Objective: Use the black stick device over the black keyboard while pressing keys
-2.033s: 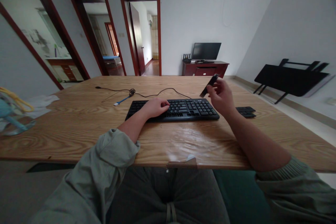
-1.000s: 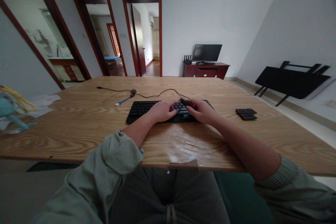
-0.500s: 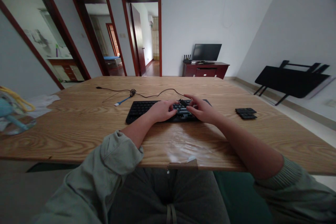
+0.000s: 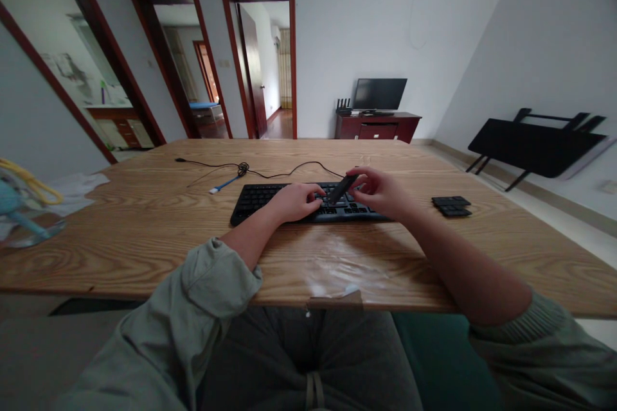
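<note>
A black keyboard (image 4: 260,199) lies on the wooden table (image 4: 144,218) in front of me. My left hand (image 4: 295,200) rests on its middle keys with the fingers curled and pressing down. My right hand (image 4: 382,192) hovers just above the keyboard's right half, pinching a slim black tool (image 4: 341,187) whose lower end points at the keys beside my left fingertips. The keyboard's right end is hidden behind my right hand.
The keyboard's black cable (image 4: 270,172) runs back across the table to a coiled knot and a blue connector (image 4: 222,186). Small black key pieces (image 4: 451,205) lie to the right. A fan (image 4: 19,205) stands at the left edge. A folded black table (image 4: 535,144) leans by the right wall.
My right hand came down from mid-air with the black tool to the keyboard, then lifted slightly and tilted the tool up. My left hand stayed on the keys.
</note>
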Motion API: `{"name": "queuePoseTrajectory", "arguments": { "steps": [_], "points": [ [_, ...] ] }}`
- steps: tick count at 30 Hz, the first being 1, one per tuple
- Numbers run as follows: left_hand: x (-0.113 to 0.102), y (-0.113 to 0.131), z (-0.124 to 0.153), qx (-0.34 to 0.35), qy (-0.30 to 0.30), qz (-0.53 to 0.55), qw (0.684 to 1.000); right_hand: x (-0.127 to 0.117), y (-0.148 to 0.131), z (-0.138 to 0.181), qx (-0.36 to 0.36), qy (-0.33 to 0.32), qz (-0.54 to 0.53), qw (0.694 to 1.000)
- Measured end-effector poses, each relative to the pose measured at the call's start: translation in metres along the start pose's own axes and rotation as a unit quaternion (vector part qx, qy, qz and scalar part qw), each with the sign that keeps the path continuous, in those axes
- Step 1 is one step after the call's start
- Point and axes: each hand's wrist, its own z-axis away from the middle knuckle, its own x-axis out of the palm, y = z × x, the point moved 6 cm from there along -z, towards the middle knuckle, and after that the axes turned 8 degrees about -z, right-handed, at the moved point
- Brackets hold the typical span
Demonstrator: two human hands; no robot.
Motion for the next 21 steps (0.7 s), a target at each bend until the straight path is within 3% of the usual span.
{"name": "queuePoseTrajectory", "arguments": {
  "steps": [4, 11, 21],
  "points": [
    [0.001, -0.002, -0.001, -0.002, 0.004, 0.000, 1.000, -0.007, -0.002, 0.001, -0.006, 0.049, 0.103, 0.993],
    [0.002, 0.000, -0.001, 0.004, 0.006, 0.012, 1.000, -0.009, 0.001, 0.000, 0.058, 0.085, -0.011, 0.995],
    [0.006, 0.009, -0.002, 0.019, -0.003, 0.021, 1.000, -0.015, 0.022, -0.003, 0.121, 0.099, -0.021, 0.987]
  ]
}}
